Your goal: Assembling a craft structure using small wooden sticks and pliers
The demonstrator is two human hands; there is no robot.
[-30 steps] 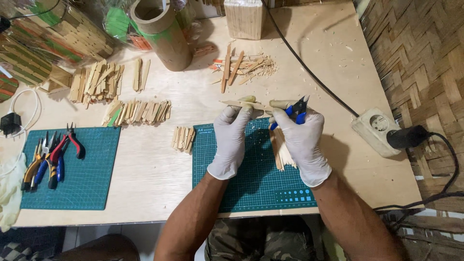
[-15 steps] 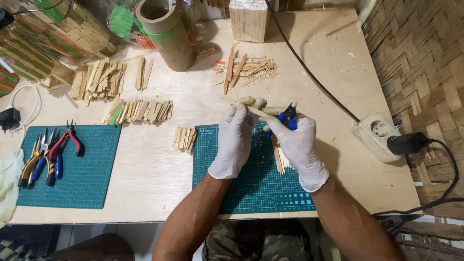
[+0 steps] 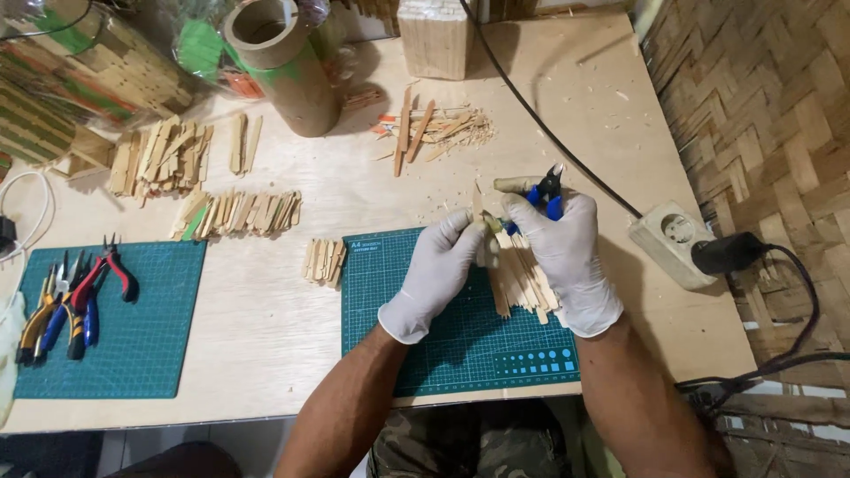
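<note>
Both my hands wear white gloves above a green cutting mat (image 3: 443,327). My left hand (image 3: 440,265) pinches a thin wooden stick (image 3: 482,217) at its lower end. My right hand (image 3: 567,248) grips blue-handled cutters (image 3: 544,190), whose jaws point away from me beside the stick's upper part. A pile of cut wooden sticks (image 3: 522,283) lies on the mat under my right hand, partly hidden by it.
A small stack of sticks (image 3: 323,261) sits left of the mat. More stick piles (image 3: 239,212) and offcuts (image 3: 429,128) lie farther back, by a cardboard tube (image 3: 288,62). Pliers (image 3: 75,301) rest on a second green mat. A power strip (image 3: 677,239) and cable lie right.
My hands have drawn closer together and slightly nearer me. The stick, held crosswise before, now stands more upright in my left fingers, with the cutters beside it.
</note>
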